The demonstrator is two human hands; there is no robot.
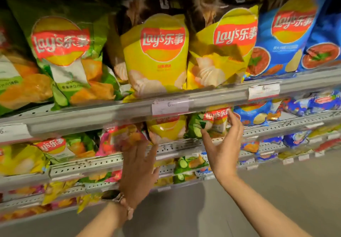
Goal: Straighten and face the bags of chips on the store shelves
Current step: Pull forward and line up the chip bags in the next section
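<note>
Bag: your green chip bag (214, 124) has a red logo band and cucumber slices printed on it (motion blur hides the fine print).
Place: it sits on the second shelf (184, 148), under the price rail (129, 111), just right of a yellow bag (166, 129).
Right hand: your right hand (224, 144) brackets it, thumb at its lower left, fingertips at its upper right, fingers spread and straight.
Left hand: your left hand (138, 170) is flat and spread below the yellow bag.
Facing: it stands upright, front outward, long axis vertical.

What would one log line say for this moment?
task: face chips | left hand: open, at pink chip bag | right hand: open, touching small green cucumber chip bag | shelf: second
</note>
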